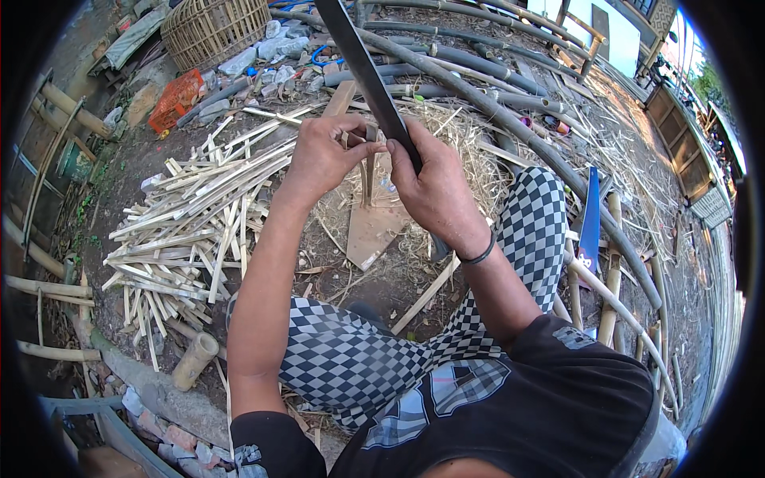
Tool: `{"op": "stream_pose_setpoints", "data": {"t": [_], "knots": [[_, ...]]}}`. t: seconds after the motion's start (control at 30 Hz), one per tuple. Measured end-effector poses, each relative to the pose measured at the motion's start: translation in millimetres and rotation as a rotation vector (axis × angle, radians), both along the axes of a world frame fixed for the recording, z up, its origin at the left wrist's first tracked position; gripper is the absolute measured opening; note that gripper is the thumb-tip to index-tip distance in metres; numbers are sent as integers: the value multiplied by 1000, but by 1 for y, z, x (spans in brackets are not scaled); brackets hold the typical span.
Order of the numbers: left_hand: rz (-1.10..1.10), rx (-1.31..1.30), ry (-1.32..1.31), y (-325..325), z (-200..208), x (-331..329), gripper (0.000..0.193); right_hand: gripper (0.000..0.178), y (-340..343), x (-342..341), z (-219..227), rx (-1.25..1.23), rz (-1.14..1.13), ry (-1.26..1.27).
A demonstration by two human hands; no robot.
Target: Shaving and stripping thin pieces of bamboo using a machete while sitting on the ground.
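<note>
My right hand (437, 182) is closed around the lower part of a long dark machete (368, 76), whose blade slants up and away to the left. Close beside it, my left hand (323, 155) pinches the top of a thin bamboo strip (368, 182) that stands upright. The thumbs of both hands nearly meet at the blade's edge. Below the strip, a flat wooden board (368, 239) lies on the ground between my legs. Part of the strip's upper end is hidden by my fingers.
Split bamboo sticks (195, 211) are heaped at the left, and pale shavings (486, 179) lie ahead. A blue handsaw (590, 219) rests by bamboo poles (613, 275) at the right. An orange crate (175, 99) and a woven basket (215, 32) stand at the far left.
</note>
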State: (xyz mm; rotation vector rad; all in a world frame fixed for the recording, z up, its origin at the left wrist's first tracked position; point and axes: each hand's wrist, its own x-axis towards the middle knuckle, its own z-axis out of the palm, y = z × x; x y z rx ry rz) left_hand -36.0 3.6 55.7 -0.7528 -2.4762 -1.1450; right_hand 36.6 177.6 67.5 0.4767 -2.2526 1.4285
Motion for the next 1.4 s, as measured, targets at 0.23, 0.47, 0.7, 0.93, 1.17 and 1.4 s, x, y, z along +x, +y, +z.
{"op": "stream_pose_setpoints", "data": {"t": [0.23,0.47,0.7,0.93,1.17,1.4], "knots": [[19,19,14,5,4,2,22,16,-1,-2,1,17,-16,9],[-11,-40,88,5,9,6,19,21,-3,-3,-1,69,-68,36],[20,-87,178,10,19,12,14,20,0,2,10,49,-72,43],[19,32,4,3,9,-5,16,20,0,-17,-8,-63,16,-60],[152,36,-43,-21,16,-9,25,20,-8,-39,-71,-19,-130,-149],[204,-67,99,-17,9,-21,24,27,-16,-43,-294,679,-41,-638]]}}
